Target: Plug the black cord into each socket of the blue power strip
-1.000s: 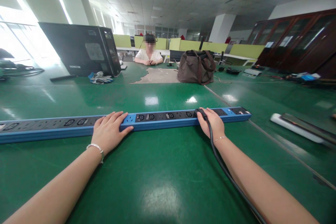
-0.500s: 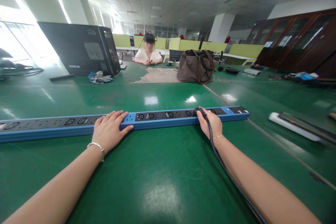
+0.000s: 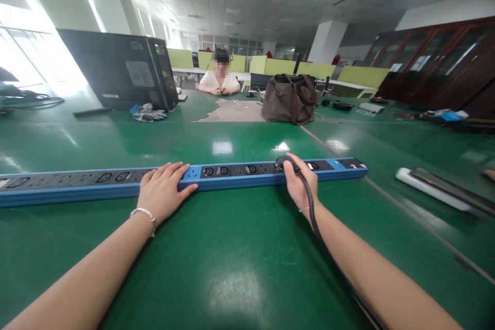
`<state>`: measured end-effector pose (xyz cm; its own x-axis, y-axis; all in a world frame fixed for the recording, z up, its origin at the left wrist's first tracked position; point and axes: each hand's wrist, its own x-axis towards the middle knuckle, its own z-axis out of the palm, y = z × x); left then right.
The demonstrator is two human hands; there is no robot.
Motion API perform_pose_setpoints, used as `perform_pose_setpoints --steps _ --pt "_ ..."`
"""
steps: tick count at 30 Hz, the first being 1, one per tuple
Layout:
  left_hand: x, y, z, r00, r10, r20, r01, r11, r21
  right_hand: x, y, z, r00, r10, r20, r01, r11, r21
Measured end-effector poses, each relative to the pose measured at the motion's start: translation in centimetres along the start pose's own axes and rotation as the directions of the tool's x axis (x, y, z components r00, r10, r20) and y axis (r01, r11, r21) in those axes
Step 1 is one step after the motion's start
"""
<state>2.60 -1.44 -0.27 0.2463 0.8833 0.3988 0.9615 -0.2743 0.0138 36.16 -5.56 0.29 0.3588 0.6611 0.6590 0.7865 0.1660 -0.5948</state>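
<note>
A long blue power strip with black socket panels lies across the table in front of me. My left hand grips it left of the middle, fingers over the top and thumb along the front side. Farther right, my right hand is closed on a black plug, thumb pressed on it. The plug is tilted over the sockets; whether its pins touch one is hidden. Its black cable runs down along my right forearm to the bottom edge.
On the green table stand a black computer case and a brown bag. Gloves lie by the case. A white bar-shaped object lies at right. Across the table sits a person.
My right hand has shifted left along the strip with the plug, and the plug's head now shows more, tipped to the left. My left hand has stayed put.
</note>
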Motion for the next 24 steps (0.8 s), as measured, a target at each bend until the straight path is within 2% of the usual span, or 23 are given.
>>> perform_pose_setpoints --steps 4,7,9,12,15,24 --pt "0.0 0.0 0.0 1.000 -0.008 0.004 0.008 1.000 0.004 -1.2 -4.1 2.3 0.974 -0.115 0.193 0.100 0.991 0.085" --pt "0.0 0.0 -0.1 1.000 -0.008 0.008 0.008 1.000 0.000 -1.6 -6.4 4.2 0.968 -0.063 0.242 0.044 0.996 0.083" --pt "0.0 0.0 -0.1 1.000 -0.005 0.008 0.005 1.000 -0.007 -1.6 -7.4 5.2 0.963 0.011 0.268 -0.014 1.000 0.010" --pt "0.1 0.0 0.0 1.000 -0.009 0.006 0.009 1.000 -0.019 -1.6 -8.1 6.1 0.960 0.064 0.272 -0.040 0.995 -0.096" --pt "0.1 0.0 0.1 1.000 -0.015 0.011 0.015 1.000 -0.025 -1.7 -8.6 6.4 0.965 0.056 0.257 -0.015 0.987 -0.158" --pt "0.1 0.0 0.1 1.000 -0.003 -0.003 0.003 0.999 -0.033 -1.9 -9.5 7.3 0.955 -0.124 0.268 0.208 0.927 -0.311"
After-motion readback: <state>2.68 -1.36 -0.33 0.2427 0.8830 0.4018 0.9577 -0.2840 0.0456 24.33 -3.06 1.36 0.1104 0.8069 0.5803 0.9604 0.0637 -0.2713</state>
